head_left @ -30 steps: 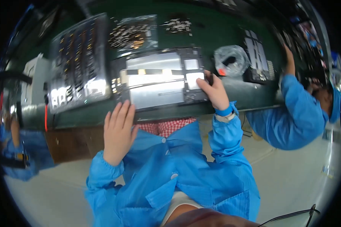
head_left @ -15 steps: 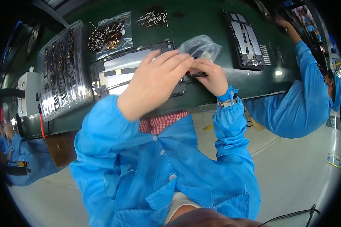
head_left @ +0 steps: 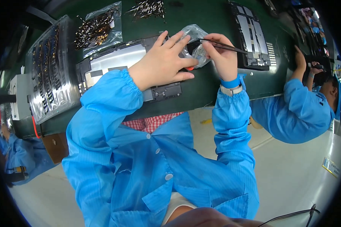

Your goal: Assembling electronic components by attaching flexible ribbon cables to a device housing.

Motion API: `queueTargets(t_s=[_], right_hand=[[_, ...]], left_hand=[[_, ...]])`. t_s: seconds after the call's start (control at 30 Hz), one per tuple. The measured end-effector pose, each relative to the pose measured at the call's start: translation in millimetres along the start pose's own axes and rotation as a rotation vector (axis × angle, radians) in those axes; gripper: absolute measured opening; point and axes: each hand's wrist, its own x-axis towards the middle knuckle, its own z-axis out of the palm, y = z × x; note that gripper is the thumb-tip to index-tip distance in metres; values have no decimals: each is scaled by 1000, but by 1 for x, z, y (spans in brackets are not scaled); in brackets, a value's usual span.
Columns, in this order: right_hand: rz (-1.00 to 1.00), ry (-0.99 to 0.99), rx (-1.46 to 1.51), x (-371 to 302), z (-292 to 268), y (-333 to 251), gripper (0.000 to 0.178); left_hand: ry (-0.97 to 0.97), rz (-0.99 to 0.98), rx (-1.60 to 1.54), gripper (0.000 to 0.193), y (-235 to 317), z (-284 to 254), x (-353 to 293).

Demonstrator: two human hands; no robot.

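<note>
Dark tweezers point(head_left: 231, 48) are pinched in my right hand point(head_left: 225, 62), their tips pointing left at a clear plastic bag point(head_left: 201, 56). Inside or at the mouth of that bag lies a black piece point(head_left: 193, 46); I cannot tell which. My left hand point(head_left: 161, 64) is spread with fingers apart over a flat device panel with a silver middle and black edges point(head_left: 115, 56), its fingertips beside the bag. A small orange-red thing point(head_left: 190, 68) shows between its index finger and thumb; most of it is hidden.
Left stands a clear tray stack point(head_left: 53, 72) holding rows of dark parts. Behind the panel lie a bag of small metal-ended parts point(head_left: 94, 32) and a loose pile of them point(head_left: 147, 8). A second device panel point(head_left: 250, 36) lies right, near a co-worker's sleeve point(head_left: 301, 94).
My hands have moved apart; the tweezers now show plainly in my right hand. My left fingers have spread. The view has shifted a little, and the co-worker's arms have come lower.
</note>
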Motion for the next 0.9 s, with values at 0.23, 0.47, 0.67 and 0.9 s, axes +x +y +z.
queueTargets(t_s=[0.23,0.47,0.67,0.9], right_hand=[[-137,6,-60,-2,-11,15,23],[-162,99,-165,-1,-1,14,18],[-164,39,-261,-4,-3,13,20],[-197,36,-292,-3,-2,17,20]], left_hand=[[-28,-85,-93,33,-2,1,4],[-14,-114,-115,31,-1,3,7],[16,-119,-111,30,0,5,4],[12,-118,-96,29,-1,7,5]])
